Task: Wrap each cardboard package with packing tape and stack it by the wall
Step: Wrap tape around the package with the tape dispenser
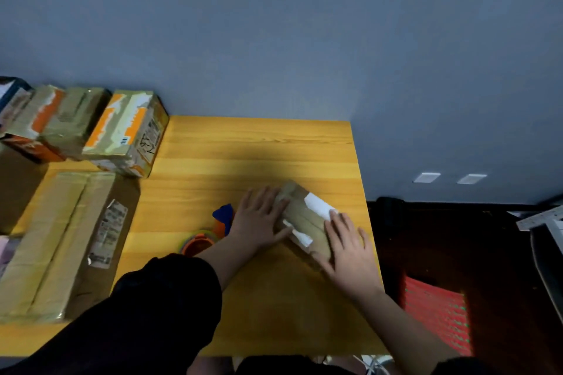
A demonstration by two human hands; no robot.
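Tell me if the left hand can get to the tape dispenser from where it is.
Probably yes: the left hand rests on the small package, and the tape dispenser lies just beside its wrist with nothing between.

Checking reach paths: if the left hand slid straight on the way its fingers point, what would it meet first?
The left hand already touches the small package; beyond, bare table, then probably the wall.

Smooth yellow wood-grain table (259, 146) at centre, brown cardboard package (307, 216) with glossy tape and white paper labels, tape-sheened cardboard boxes (122, 131) upper left, matt blue-grey wall (304, 24) above
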